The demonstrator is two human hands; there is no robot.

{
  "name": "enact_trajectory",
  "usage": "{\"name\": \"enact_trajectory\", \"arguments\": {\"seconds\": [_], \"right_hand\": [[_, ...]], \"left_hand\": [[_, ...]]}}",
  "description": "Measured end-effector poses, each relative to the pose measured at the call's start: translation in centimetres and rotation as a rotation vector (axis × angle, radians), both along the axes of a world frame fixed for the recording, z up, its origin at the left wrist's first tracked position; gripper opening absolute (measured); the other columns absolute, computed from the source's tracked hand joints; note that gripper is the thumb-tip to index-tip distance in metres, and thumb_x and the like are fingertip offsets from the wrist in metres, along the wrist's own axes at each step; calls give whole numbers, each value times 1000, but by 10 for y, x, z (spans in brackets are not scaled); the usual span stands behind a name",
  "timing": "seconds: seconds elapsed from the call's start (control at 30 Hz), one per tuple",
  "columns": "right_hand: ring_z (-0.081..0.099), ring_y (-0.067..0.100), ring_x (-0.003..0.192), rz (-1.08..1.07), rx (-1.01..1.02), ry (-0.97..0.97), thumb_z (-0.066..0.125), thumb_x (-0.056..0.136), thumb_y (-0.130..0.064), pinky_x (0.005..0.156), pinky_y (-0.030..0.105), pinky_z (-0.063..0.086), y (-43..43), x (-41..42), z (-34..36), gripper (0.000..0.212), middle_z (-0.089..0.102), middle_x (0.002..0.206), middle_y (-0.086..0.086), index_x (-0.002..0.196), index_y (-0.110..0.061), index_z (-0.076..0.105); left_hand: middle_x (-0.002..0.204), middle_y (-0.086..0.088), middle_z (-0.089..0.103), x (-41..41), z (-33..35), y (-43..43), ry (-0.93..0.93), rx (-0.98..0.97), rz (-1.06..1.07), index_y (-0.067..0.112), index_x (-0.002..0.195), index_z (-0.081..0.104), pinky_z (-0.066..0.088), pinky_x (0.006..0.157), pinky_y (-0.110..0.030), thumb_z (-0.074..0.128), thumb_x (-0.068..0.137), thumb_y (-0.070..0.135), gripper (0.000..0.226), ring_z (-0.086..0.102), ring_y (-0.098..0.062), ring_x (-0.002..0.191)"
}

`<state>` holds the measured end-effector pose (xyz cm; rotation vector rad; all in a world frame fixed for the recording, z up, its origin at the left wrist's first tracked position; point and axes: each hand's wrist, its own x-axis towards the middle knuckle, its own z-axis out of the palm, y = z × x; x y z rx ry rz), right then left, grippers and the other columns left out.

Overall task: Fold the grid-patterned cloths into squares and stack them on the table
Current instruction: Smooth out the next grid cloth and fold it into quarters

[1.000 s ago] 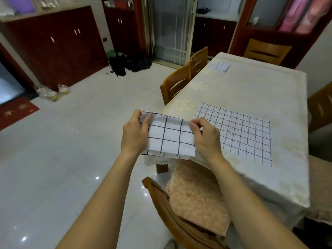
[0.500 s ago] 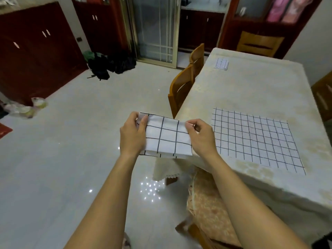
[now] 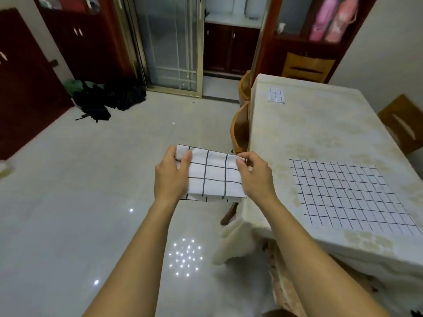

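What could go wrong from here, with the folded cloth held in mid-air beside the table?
The folded cloth hangs over the floor, held only by its two ends by the left hand and right hand; its layers may slip open. The small cloth square lies at the table's far end, so the carry there could skew the fold.

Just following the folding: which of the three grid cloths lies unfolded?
The large cloth, flat on the table at its near end. The small cloth at the far end and the held cloth, between left hand and right hand, are folded.
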<state>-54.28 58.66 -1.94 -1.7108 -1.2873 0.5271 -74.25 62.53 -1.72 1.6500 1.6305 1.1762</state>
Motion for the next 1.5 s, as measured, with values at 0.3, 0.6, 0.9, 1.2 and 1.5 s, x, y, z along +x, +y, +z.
{"name": "enact_trajectory", "arguments": {"seconds": [0.3, 0.6, 0.9, 1.2, 1.5], "right_hand": [[61, 13, 89, -88, 57, 11, 58, 97, -25, 78, 29, 51, 159, -7, -9, 15, 69, 96, -4, 105, -17, 68], [61, 11, 91, -105, 70, 72, 56, 98, -31, 84, 40, 57, 327, 18, 20, 21, 66, 97, -6, 111, -18, 67], [61, 9, 83, -232, 38, 52, 58, 97, -31, 75, 32, 56, 475, 59, -9, 17, 67, 88, -5, 104, -18, 66], [51, 6, 73, -491, 79, 2, 52, 100, -21, 59, 18, 34, 619, 121, 20, 13, 56, 79, -11, 102, -15, 63], [55, 12, 81, -732, 128, 3, 54, 99, -20, 62, 12, 34, 691, 240, -8, 15, 62, 87, -4, 107, -17, 67]], "left_hand": [[75, 7, 56, -6, 6, 156, 102, 28, -27, 18, 90, 50, 34, 56, -29, 48, 102, 38, 22, 50, -15, 69], [74, 9, 53, 14, 37, 320, 116, 116, -51, 16, 89, 49, 34, 60, -34, 50, 102, 33, 22, 50, -22, 73], [74, 1, 56, 62, 2, 494, 67, 75, -141, 14, 87, 49, 38, 61, -39, 49, 102, 35, 26, 50, -27, 72], [96, 3, 64, 153, 21, 687, 60, 50, -420, 19, 102, 53, 36, 68, -30, 48, 103, 35, 16, 56, -21, 85], [115, 8, 68, 295, 4, 802, 81, 53, -784, 30, 126, 56, 51, 89, -34, 56, 97, 28, 29, 63, -16, 105]]}}
